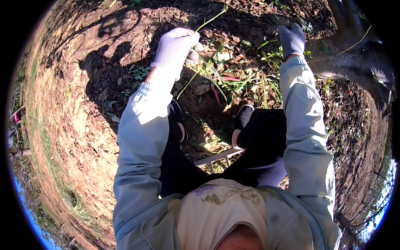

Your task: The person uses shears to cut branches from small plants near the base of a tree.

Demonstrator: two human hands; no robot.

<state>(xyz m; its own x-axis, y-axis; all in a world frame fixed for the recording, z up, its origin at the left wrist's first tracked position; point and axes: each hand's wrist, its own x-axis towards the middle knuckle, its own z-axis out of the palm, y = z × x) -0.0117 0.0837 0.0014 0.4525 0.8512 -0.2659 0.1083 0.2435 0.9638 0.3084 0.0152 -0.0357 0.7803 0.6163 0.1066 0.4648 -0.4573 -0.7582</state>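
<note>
- Closed tight, the grip of the left hand (177, 45) has hold of a thin green grass stem (210, 20); I see the white glove curled into a fist around it.
- From that fist the stem runs up and to the right into the sunlit leaf litter, and more long blades trail down and to the right from below the fist, towards a clump of green weeds (246, 85).
- On the other side, the right hand (291, 38) in a grey glove reaches well out, its fingers bent down onto the ground at the far edge of the weeds; I cannot tell whether that grip has anything in it.
- Between the two hands the weeds grow out of bare brown soil, with a pink strip (215, 92) lying among them.
- Nearer me, two dark shoes (243, 116) stand just below the weeds, one beside each pale sleeve.
- A white slatted stool (218, 157) shows under the dark trouser legs.
- Beside the right hand, a thick grey tree trunk (354, 62) lies across the upper right.
- Dry leaves and earth (75, 104) spread all round.
</note>
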